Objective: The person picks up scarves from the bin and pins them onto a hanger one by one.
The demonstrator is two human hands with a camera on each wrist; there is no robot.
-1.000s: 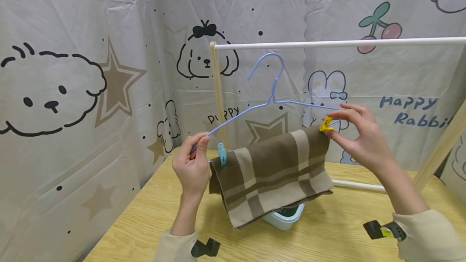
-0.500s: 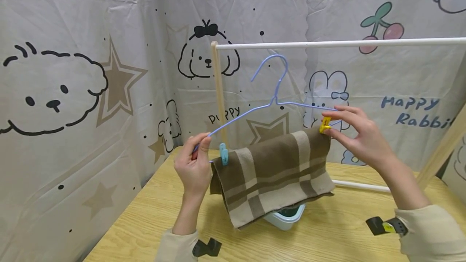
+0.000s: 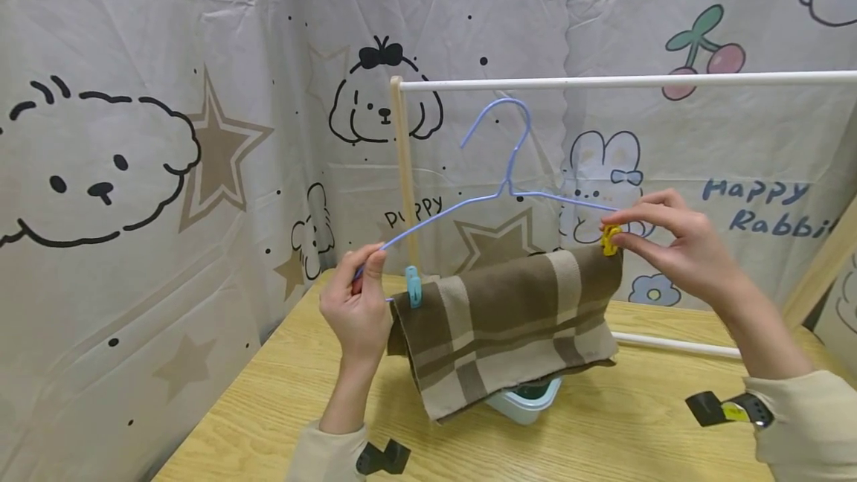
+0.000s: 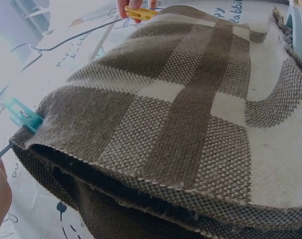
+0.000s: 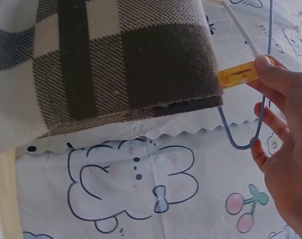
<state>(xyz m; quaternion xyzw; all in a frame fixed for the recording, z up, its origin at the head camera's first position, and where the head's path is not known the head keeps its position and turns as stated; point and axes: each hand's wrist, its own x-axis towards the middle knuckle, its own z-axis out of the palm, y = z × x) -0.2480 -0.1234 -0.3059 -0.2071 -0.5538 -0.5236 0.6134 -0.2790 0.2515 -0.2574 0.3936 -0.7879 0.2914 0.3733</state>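
Observation:
A blue wire hanger (image 3: 445,216) is held up in front of the person, its hook just below the rack's white rail. Folded over its lower bar hangs a brown and beige checked cloth (image 3: 509,292). My left hand (image 3: 355,311) grips the hanger's left end, beside a teal clothespin (image 3: 414,288) clipped on the cloth's left top edge. With thumb and finger, my right hand (image 3: 683,244) pinches a yellow clothespin (image 3: 609,239) at the right top edge. In the right wrist view the tip of the yellow clothespin (image 5: 238,74) meets the cloth, other fingers near the hanger's bent end (image 5: 245,146).
A rack with a white rail (image 3: 602,82) and wooden posts (image 3: 404,169) stands behind the hanger. Under the cloth, a pale blue container (image 3: 525,409) sits on the wooden table (image 3: 281,407). A printed curtain (image 3: 234,303) surrounds the table at the back and left.
The right hand and yellow clothespin have moved slightly right and down, and the cloth's right end has dropped a little with them. The left hand has stayed on the hanger's left end.

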